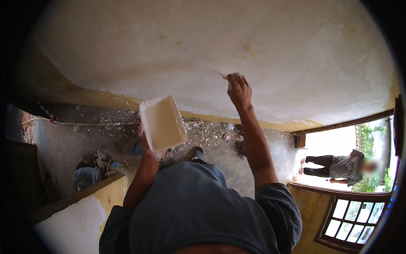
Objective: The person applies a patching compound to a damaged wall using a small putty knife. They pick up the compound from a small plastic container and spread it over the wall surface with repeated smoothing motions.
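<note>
My left hand [149,149] holds up a rectangular tub [179,124] from its near left side. Smooth cream-coloured paste lies inside the tub, and its rim is crusted with the same stuff. Up at the wall [169,55], my right hand [240,86] is closed, its arm stretched forward. A thin blade, seemingly of a putty knife [220,75], sticks out to the left of those fingers, blurred and close to the wall; its grip is hidden in the hand. Pale smears mark the right fingers. The wall is mostly whitish, with yellow patches showing.
Pale crumbs [203,131] litter the concrete floor [220,161] along the wall's foot. A long pole [97,124] lies there on the left. Near a low wall [101,199] sit a bluish sack [86,178] and rubble. A person [338,166] stands in the doorway at right, beside a paned window [353,216].
</note>
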Tool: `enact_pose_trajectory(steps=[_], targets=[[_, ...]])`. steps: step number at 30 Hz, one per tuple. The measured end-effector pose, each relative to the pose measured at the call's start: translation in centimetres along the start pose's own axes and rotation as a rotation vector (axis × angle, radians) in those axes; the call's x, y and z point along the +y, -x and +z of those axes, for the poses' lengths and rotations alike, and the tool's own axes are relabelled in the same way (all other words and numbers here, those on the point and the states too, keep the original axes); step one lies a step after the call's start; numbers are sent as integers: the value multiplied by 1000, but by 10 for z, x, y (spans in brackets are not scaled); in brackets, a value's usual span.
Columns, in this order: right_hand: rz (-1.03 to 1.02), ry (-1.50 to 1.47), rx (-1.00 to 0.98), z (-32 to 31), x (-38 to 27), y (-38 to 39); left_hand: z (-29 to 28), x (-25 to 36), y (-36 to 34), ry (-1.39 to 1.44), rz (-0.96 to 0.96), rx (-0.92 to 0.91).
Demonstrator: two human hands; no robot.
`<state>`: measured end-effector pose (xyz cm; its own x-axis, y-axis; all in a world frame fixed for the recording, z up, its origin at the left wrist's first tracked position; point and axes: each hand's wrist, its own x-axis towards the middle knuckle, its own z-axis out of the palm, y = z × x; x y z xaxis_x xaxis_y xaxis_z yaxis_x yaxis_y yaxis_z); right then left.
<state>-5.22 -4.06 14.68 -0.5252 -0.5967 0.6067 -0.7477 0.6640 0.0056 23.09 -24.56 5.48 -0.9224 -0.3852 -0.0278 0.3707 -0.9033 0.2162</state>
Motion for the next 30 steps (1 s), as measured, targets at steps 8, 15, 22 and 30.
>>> enact_pose_trajectory(steps=[8,15,22,30], targets=[[88,228,350,-169,70,-126,11,3,3,-83,6,-59],[308,-310,239,-149,71,-48,27,1,-2,-211,50,-28],[133,-72,-126,-10,6,-16,17,0,-4,-123,-39,-35],[298,-89,386,-197,49,-131,40,1,1,-262,54,-24]])
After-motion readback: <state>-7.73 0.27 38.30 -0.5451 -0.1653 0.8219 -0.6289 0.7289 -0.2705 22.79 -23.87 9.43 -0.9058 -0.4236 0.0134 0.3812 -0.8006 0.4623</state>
